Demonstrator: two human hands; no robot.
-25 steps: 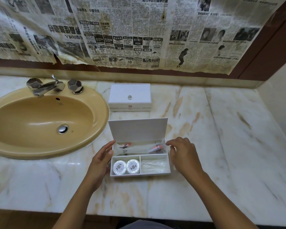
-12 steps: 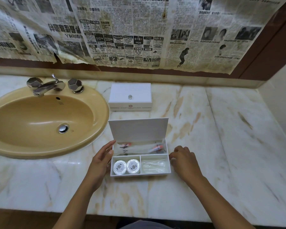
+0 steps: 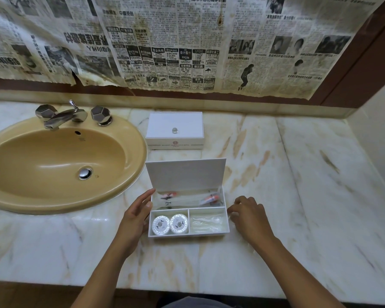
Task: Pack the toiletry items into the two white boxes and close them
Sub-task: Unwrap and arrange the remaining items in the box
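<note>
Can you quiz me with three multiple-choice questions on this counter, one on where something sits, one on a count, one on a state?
1. Where do the round soaps lie in the open box?
A. front left compartment
B. front right compartment
C. back compartment

2. How many round soaps are there?
A. one
B. two
C. three

3. How is the far box beside the sink?
A. lid up
B. lid off
C. closed

Answers:
1 A, they sit side by side by the left hand.
2 B, two white discs show.
3 C, its lid lies flat, knob on top.
</note>
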